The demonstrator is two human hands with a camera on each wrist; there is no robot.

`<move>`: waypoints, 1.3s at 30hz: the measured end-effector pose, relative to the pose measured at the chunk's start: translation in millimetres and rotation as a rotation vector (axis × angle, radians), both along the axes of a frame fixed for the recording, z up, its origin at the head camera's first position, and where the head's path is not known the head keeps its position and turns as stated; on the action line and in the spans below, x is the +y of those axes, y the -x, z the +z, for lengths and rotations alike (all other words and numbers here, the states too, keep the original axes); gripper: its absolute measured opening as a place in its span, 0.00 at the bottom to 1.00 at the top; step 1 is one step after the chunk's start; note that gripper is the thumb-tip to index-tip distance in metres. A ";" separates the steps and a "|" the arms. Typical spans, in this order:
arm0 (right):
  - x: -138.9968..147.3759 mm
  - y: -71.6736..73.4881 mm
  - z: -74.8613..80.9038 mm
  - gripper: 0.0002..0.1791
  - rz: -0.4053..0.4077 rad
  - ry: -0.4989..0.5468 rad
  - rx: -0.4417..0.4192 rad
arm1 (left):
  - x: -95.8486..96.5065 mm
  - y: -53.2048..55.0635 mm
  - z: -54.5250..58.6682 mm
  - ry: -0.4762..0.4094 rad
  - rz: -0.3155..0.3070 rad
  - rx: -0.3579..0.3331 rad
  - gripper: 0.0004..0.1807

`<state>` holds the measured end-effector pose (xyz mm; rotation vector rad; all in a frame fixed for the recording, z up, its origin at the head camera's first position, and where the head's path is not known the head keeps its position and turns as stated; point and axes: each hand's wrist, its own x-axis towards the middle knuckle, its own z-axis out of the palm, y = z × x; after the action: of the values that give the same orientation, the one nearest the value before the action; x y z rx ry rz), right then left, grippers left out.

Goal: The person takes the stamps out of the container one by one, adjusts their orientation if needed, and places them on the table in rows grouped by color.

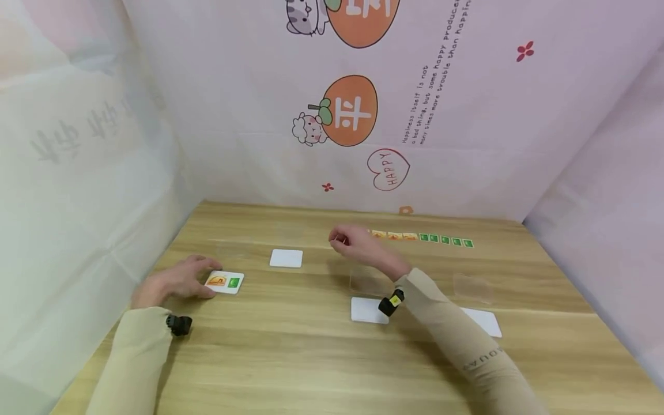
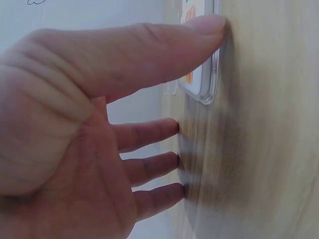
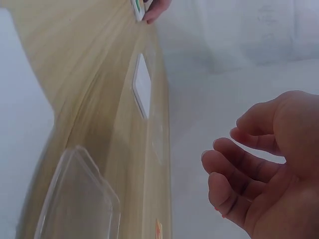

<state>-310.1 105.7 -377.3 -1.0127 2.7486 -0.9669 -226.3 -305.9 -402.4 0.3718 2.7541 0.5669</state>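
My left hand is at the left end of a white card that lies on the table and bears an orange picture and a green one. Its thumb is on one edge of the card, the index finger is at the opposite edge, and the other fingers reach down beside it. In the left wrist view the card has a clear plastic rim. My right hand is raised above the table in front of a row of small orange and green pieces. Its fingers curl loosely around nothing.
Blank white cards lie at the middle left, under the right wrist and beyond the right forearm. Clear plastic covers lie near them. Printed cloth encloses the wooden table at the back and sides.
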 end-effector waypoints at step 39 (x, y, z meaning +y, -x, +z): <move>-93.6 -20.5 -6.1 0.09 0.093 -0.032 -0.032 | 4.0 2.6 7.7 -0.001 0.022 -0.051 0.36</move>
<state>-289.6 12.1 -383.4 -1.0996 2.6561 -0.9145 -229.0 -301.9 -394.7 0.3232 2.7122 0.5752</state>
